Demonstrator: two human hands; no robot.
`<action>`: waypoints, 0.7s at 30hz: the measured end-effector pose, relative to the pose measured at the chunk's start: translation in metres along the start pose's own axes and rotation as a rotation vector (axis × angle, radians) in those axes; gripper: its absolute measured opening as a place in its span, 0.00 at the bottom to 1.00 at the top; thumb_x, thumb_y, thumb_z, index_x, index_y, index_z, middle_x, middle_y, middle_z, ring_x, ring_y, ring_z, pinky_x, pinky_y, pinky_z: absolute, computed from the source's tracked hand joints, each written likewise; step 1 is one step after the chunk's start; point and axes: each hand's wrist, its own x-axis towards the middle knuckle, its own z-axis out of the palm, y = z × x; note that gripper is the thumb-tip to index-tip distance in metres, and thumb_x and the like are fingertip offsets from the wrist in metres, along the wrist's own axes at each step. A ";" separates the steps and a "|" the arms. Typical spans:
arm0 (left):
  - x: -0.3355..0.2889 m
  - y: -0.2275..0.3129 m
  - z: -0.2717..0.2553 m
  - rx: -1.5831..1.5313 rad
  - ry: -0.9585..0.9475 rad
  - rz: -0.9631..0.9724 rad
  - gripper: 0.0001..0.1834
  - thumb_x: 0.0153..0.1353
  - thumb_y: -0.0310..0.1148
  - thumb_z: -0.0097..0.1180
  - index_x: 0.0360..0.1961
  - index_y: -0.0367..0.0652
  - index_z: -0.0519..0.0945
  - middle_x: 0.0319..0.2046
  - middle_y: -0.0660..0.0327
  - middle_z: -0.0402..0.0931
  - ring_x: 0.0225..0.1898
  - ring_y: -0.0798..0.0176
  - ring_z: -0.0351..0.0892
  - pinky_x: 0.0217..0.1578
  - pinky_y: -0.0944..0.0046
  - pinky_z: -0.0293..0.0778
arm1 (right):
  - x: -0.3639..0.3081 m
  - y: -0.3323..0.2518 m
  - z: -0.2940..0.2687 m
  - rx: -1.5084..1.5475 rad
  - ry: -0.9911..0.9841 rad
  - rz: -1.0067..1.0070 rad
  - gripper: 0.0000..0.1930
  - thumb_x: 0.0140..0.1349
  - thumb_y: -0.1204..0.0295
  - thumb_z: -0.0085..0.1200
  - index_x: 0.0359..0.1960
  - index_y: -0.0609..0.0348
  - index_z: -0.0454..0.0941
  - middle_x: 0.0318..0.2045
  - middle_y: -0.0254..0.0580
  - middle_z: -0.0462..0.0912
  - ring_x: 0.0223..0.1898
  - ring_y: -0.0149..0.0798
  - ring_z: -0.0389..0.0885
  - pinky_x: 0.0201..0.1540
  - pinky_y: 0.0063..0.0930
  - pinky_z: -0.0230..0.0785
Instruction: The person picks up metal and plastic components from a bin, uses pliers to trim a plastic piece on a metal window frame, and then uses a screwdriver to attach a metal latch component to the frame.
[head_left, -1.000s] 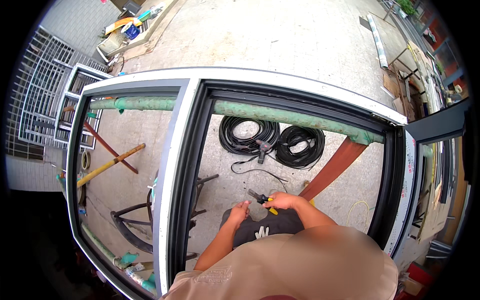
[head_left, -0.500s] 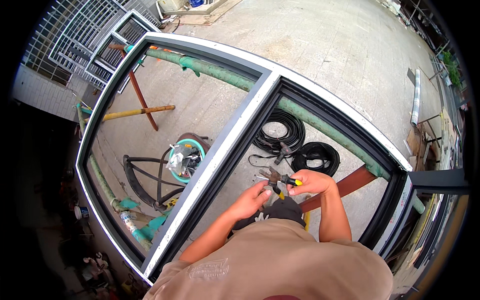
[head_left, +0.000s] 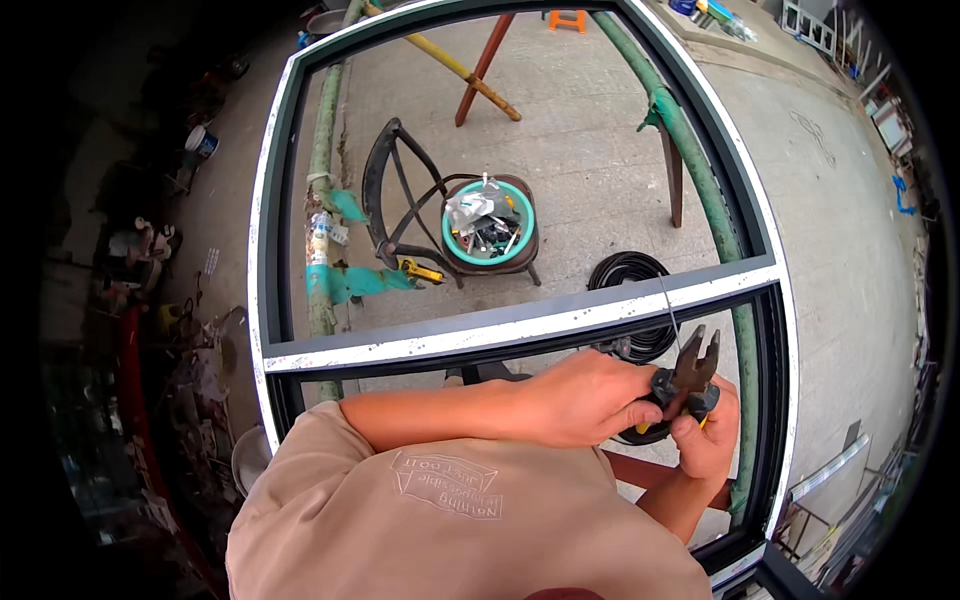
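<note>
A pair of pliers [head_left: 695, 362] points its metal jaws away from me, with the jaws apart. Its handles are black and yellow. My left hand [head_left: 595, 395] reaches across from the left, its fingers closed around one handle. The other handle is in my right hand [head_left: 708, 435], thumb bent over it. Beside the jaws a thin wire-like strip [head_left: 668, 302] slants up past the crossbar; its lower end is hard to make out. Both hands are over the nearer opening of a large white-and-dark-grey window frame [head_left: 520, 322], close to its right side.
Green pipes [head_left: 665, 95] support the frame. Through the far opening show a teal basin [head_left: 528, 200] of small parts on a brown seat, and a yellow-handled tool [head_left: 422, 271]. Black coiled strips [head_left: 612, 270] lie on the floor beneath the crossbar. An orange stool [head_left: 567, 20] stands beyond.
My view has turned to the right. The pliers have swung upright, jaws pointing away; my left hand has come across onto a handle. A thin strip now shows beside the jaws.
</note>
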 end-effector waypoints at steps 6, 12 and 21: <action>-0.040 0.011 -0.033 -0.055 0.394 0.066 0.12 0.74 0.35 0.66 0.49 0.38 0.80 0.37 0.48 0.87 0.42 0.35 0.87 0.42 0.43 0.79 | 0.081 -0.009 0.031 -0.060 -0.134 -0.197 0.44 0.72 0.24 0.53 0.46 0.64 0.79 0.35 0.41 0.79 0.36 0.37 0.75 0.40 0.31 0.65; -0.095 -0.006 -0.013 0.097 0.840 0.049 0.17 0.77 0.40 0.65 0.50 0.36 0.79 0.38 0.45 0.84 0.42 0.32 0.84 0.43 0.43 0.78 | 0.168 -0.013 0.065 0.045 -0.423 -0.220 0.38 0.81 0.43 0.49 0.73 0.70 0.73 0.40 0.35 0.70 0.33 0.27 0.64 0.35 0.25 0.53; -0.192 0.005 0.082 0.079 1.443 -0.234 0.22 0.85 0.50 0.55 0.51 0.38 0.84 0.36 0.51 0.83 0.37 0.45 0.84 0.40 0.50 0.78 | 0.213 -0.040 0.240 -0.257 -1.037 -0.900 0.37 0.69 0.70 0.70 0.78 0.62 0.72 0.43 0.56 0.85 0.46 0.61 0.82 0.55 0.50 0.73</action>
